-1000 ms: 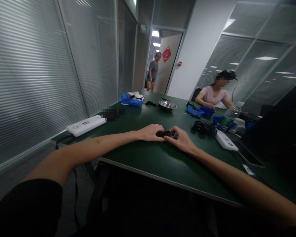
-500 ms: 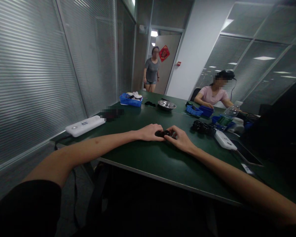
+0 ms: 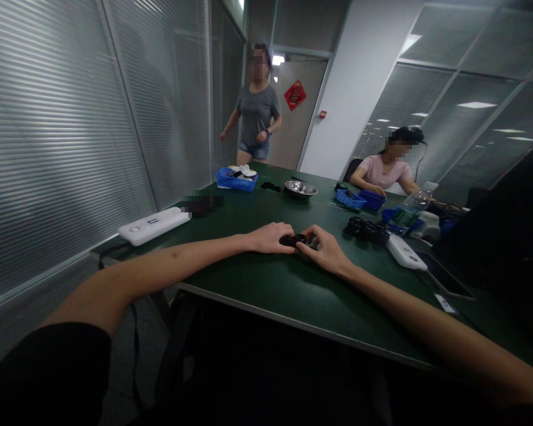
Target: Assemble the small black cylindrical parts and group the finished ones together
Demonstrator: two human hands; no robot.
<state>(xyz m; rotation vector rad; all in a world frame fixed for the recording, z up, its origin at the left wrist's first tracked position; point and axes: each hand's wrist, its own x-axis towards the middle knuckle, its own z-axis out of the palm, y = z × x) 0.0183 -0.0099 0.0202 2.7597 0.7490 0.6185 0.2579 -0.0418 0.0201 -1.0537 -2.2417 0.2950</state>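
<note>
A small dark, rounded object (image 3: 293,240) is held between both hands, low over the green table (image 3: 249,284). My left hand (image 3: 272,238) is closed on its left side, with the back of the hand up. From the right, my right hand (image 3: 322,247) grips the same object between thumb and fingers. Its shape is partly covered by the fingers. Several black round parts (image 3: 366,229) lie in a cluster to the right of my right hand.
Beyond the hands are a metal bowl (image 3: 301,189), a blue basket (image 3: 236,179) and smaller blue trays (image 3: 350,199). White power bank-like boxes (image 3: 154,226) lie at both sides. A bottle (image 3: 411,210) stands right. One person (image 3: 258,112) walks behind; another (image 3: 384,171) sits across.
The person in the grey shirt has come from the doorway closer to the table, toward the left. My hands and the dark object show no visible movement.
</note>
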